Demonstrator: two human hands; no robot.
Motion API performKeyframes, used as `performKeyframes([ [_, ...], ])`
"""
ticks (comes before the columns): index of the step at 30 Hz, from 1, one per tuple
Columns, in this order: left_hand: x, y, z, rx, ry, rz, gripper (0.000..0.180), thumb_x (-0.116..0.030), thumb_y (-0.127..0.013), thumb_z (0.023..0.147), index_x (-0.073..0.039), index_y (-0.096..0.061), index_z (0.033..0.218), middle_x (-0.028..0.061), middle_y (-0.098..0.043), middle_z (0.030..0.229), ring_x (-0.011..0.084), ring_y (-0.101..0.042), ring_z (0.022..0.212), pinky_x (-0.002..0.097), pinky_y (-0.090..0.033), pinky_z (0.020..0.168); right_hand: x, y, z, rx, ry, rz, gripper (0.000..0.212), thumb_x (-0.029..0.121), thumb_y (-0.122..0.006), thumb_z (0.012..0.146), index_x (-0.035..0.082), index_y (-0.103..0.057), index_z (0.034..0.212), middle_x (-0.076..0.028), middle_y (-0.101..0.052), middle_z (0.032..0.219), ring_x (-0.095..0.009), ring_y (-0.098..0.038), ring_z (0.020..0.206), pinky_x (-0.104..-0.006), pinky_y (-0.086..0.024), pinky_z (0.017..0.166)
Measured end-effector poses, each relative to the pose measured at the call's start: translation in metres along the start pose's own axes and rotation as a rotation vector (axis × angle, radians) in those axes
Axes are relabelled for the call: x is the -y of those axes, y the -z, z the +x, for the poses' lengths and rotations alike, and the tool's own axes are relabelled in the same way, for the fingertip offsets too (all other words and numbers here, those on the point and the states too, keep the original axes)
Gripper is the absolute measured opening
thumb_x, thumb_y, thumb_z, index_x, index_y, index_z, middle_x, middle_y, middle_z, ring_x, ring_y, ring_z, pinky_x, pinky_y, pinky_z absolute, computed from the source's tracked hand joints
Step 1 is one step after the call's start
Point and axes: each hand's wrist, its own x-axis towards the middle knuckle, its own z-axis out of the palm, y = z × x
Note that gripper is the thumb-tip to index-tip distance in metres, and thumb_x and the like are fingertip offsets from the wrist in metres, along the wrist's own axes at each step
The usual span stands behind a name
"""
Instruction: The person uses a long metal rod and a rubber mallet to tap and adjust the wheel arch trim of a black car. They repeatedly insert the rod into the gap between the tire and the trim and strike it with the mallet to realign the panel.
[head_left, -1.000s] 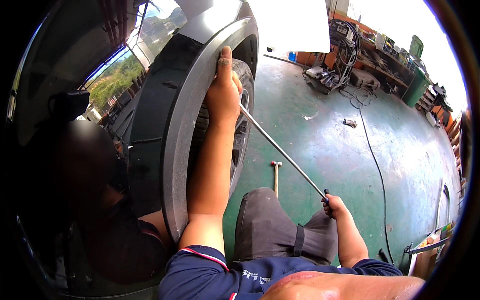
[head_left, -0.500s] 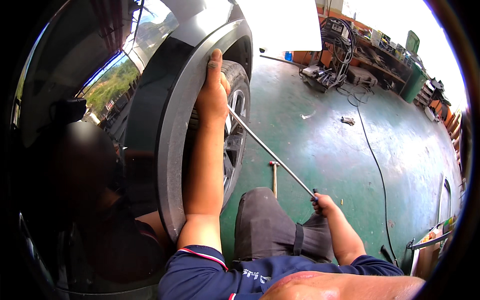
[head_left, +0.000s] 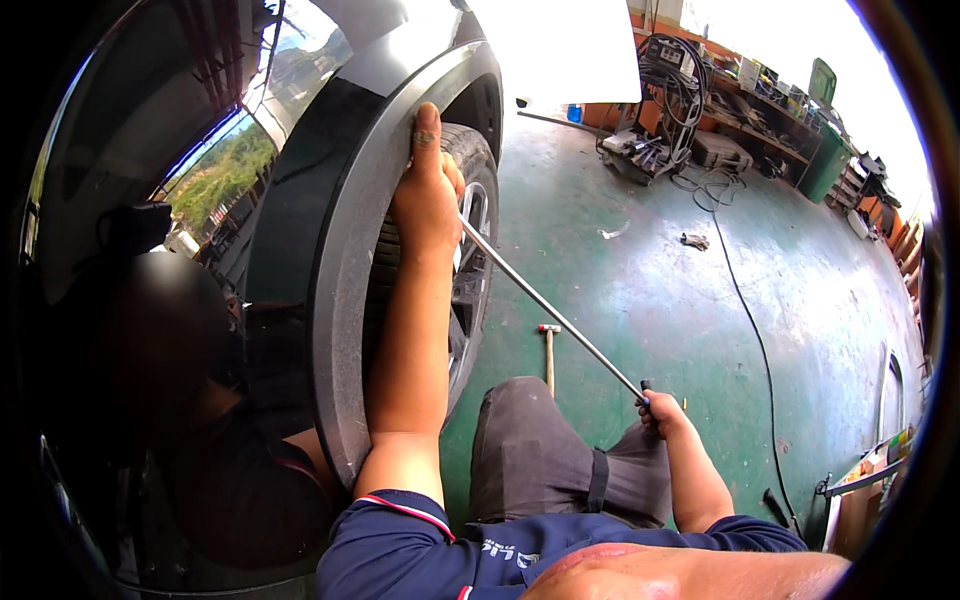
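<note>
In the head view, my right hand [head_left: 661,410] is closed around the dark handle end of a long thin metal rod [head_left: 555,312]. The rod slants up and left to the car wheel [head_left: 475,255], where its far end passes out of sight behind my left hand [head_left: 428,195]. That hand is at the wheel arch, its thumb upright against the grey plastic arch trim [head_left: 345,300]. Its other fingers are curled and partly hidden, and what they grip does not show. My left forearm crosses in front of the tyre.
Glossy dark car bodywork [head_left: 285,205] fills the left side. On the green floor lie a hammer [head_left: 549,355] with a wooden handle, a crumpled scrap [head_left: 694,241] and a black cable [head_left: 745,310]. A cable-draped machine cart [head_left: 665,110] and a cluttered workbench [head_left: 760,120] stand at the back.
My right hand and the handle end of the rod have shifted slightly to the right. The left hand stays at the wheel arch, almost unmoved.
</note>
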Motion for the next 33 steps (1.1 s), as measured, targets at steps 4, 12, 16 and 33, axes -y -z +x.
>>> performKeyframes([
  [4,0.002,0.007,0.003,0.038,-0.011,0.011,0.052,-0.049,-0.068,0.093,-0.016,-0.042,0.062,-0.0060,-0.027,0.047,0.0060,-0.023,0.039,0.0265,-0.020,0.041,-0.040,-0.055,0.021,0.067,-0.034,0.155,0.027,0.032,-0.050,0.097,0.012,-0.056,0.080,0.000,-0.047,0.060,-0.012,-0.037,0.044,-0.0304,-0.030,0.042],
  [12,0.000,0.006,0.004,0.054,-0.034,-0.019,0.042,-0.048,-0.070,0.091,-0.012,-0.055,0.077,-0.0073,-0.026,0.048,0.0051,-0.023,0.040,0.0261,-0.020,0.041,-0.003,-0.009,0.021,0.079,-0.066,0.034,0.030,0.035,-0.050,0.099,0.010,-0.057,0.083,0.000,-0.051,0.063,-0.011,-0.041,0.046,-0.0298,-0.032,0.041],
  [16,0.002,0.001,-0.001,0.024,0.016,-0.055,0.051,-0.048,-0.068,0.094,-0.016,-0.042,0.063,-0.0069,-0.023,0.049,0.0063,-0.023,0.041,0.0264,-0.022,0.042,0.022,0.005,-0.023,-0.023,-0.076,-0.036,0.031,0.033,-0.049,0.100,0.008,-0.059,0.085,0.001,-0.050,0.063,-0.010,-0.042,0.047,-0.0268,-0.034,0.041],
  [33,-0.001,0.002,-0.001,0.037,0.058,-0.062,0.066,-0.049,-0.067,0.094,-0.020,-0.022,0.056,-0.0054,-0.021,0.051,0.0085,-0.024,0.042,0.0271,-0.022,0.043,0.004,0.005,-0.018,-0.050,0.004,-0.013,0.028,0.028,-0.050,0.097,0.007,-0.059,0.080,-0.002,-0.051,0.063,-0.012,-0.042,0.047,-0.0294,-0.034,0.045],
])
